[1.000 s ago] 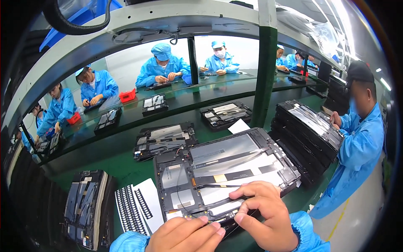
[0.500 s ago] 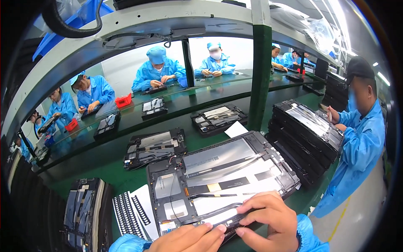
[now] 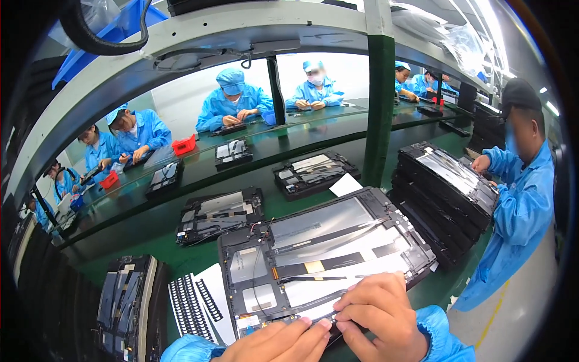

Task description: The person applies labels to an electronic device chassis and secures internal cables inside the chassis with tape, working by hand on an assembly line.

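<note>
And it's 2 hands at the near edge of the opened tablet [image 3: 319, 232], which lies insides up over the green bench [image 3: 193, 258]! Best approach here, I'd judge: steady that edge, press lightly with the fingertips, and spare the flat cables [image 3: 344, 261]. The left hand [image 3: 274, 342] lies with fingers close together along the rim; its thumb is hidden. The right hand [image 3: 379, 317] curls in, thumb and forefinger near each other at the edge; whether they pinch anything, I can't tell.
</note>
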The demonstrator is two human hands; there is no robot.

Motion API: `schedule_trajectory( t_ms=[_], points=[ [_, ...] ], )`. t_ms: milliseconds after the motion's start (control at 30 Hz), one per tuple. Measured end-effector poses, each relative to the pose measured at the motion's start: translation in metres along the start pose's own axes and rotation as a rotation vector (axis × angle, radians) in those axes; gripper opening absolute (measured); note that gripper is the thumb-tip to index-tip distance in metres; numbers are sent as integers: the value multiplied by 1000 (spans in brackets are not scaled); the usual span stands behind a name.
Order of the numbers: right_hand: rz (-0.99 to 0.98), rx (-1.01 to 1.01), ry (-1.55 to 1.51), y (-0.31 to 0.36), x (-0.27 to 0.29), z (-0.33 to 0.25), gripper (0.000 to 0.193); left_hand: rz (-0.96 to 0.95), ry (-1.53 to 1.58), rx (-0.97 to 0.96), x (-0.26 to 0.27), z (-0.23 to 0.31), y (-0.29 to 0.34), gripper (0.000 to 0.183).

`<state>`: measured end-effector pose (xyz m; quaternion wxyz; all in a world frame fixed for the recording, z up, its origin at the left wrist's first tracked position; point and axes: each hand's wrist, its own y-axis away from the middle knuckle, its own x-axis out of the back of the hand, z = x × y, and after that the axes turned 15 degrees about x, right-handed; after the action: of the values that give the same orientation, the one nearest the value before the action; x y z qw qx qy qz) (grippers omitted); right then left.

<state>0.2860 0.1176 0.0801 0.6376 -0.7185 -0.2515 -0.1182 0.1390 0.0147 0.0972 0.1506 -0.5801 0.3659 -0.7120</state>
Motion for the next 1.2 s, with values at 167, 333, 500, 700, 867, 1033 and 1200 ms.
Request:
schedule_trajectory(
  t_ms=[167,333,500,700,867,1033,1200],
  points=[
    [-143,34,65,-17,-5,1,16,207,294,297,-23,7,12,26],
    [-72,27,217,-17,-8,-21,20,-77,-49,100,25,-19,35,33],
    [-64,107,-356,5,-57,-78,11,287,185,899,8,-83,104,23],
    [-345,-301,-117,9,-202,-54,11,22,-274,785,-41,-131,169,24],
    [-321,-196,166,14,-225,-34,7,9,-260,817,-46,-129,166,24],
    [-317,-319,170,6,-230,-40,7,47,-300,741,-45,-139,170,23],
    [-286,-223,68,10,-227,-48,7,58,-296,744,-37,-140,176,24]
  ],
)
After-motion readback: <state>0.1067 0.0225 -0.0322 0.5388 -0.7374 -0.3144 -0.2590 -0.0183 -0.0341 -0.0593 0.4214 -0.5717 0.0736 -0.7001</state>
